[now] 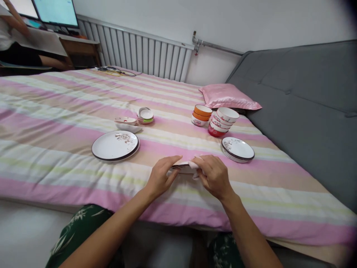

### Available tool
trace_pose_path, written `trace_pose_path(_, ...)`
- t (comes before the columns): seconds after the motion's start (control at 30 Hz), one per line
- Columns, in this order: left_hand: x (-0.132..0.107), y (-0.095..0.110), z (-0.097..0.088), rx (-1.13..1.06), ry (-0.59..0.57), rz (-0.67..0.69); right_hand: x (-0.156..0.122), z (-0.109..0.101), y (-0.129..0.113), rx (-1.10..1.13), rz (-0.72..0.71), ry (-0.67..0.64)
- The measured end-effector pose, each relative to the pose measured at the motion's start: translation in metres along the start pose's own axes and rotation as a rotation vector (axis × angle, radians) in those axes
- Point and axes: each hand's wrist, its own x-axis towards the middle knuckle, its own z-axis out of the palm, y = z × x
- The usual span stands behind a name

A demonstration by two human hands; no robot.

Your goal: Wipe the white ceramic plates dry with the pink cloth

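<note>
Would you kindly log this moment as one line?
left hand: holds plate, seen nearly edge-on | right hand: holds pale cloth against plate | nearby right: stacked round plates | nearby left: larger plates

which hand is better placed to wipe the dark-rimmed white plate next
Probably the right hand: it pinches a crumpled white cloth at the dark-rimmed white plate. The left hand has its grip on the plate's opposite side, with no cloth showing, so seems suited to steadying.
</note>
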Motion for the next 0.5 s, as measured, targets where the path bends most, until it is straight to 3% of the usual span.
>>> trace_pose_path(0.2,0.002,-0.001,-0.002,0.039,0.023,0.069,0.003,0.004,-0.003,0.019,-0.041,0.021)
trace_pose_path(0.5,0.002,-0.005,-0.005,0.049,-0.027,-0.072,0.001,0.011,0.004,0.155,0.073,0.032)
